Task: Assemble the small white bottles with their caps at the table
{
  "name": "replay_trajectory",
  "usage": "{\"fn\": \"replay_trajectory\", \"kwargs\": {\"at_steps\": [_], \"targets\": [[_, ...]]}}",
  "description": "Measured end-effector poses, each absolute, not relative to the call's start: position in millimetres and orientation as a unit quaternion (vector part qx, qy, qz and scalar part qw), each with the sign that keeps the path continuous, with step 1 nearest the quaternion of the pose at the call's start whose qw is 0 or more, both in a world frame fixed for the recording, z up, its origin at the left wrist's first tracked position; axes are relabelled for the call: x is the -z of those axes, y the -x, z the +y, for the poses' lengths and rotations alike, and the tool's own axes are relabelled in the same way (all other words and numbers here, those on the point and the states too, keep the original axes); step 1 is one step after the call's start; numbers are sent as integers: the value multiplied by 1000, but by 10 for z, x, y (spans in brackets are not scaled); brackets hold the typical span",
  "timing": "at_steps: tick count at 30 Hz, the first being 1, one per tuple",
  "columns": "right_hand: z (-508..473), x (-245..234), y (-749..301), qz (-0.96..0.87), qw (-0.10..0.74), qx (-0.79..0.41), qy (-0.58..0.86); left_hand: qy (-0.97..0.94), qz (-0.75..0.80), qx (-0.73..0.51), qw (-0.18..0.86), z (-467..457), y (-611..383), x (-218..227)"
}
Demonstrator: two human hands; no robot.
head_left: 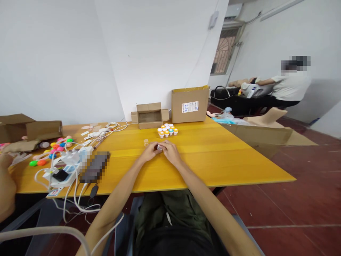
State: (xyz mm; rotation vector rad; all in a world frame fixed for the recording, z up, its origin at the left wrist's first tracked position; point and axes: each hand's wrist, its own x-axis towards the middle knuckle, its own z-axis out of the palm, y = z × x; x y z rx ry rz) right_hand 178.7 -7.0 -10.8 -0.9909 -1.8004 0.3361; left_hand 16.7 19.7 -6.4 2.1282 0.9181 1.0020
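Observation:
My left hand (150, 150) and my right hand (171, 152) meet over the middle of the table. The fingers of both are closed around one small, clear and whitish round piece (159, 147), mostly covered by the fingertips. Its exact kind is too small to make out. Just left of my hands, a small clear plastic cup (146, 142) stands on the table. Beyond them sits a tight group of several small round white pieces (167, 133), with orange, white and teal rings on their tops.
An open small carton (150, 125) and a larger box (189, 106) stand at the back. Leftward lie a phone (95, 167), a power strip (69, 169) with cables, and colourful balls (57, 145). Another person's arm (6, 188) is far left; a seated person (291, 85) is back right.

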Motion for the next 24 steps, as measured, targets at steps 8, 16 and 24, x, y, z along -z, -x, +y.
{"fn": "replay_trajectory", "kwargs": {"at_steps": [8, 16, 24], "targets": [[-57, 82, -1806, -748, 495, -134, 422, -796, 335, -389, 320, 181, -168, 48], [-79, 35, -1807, -757, 494, -144, 402, -789, 347, -384, 331, 184, -176, 50], [-69, 31, -1811, -760, 486, -144, 407, -775, 326, -396, 369, 166, -169, 32]]}}
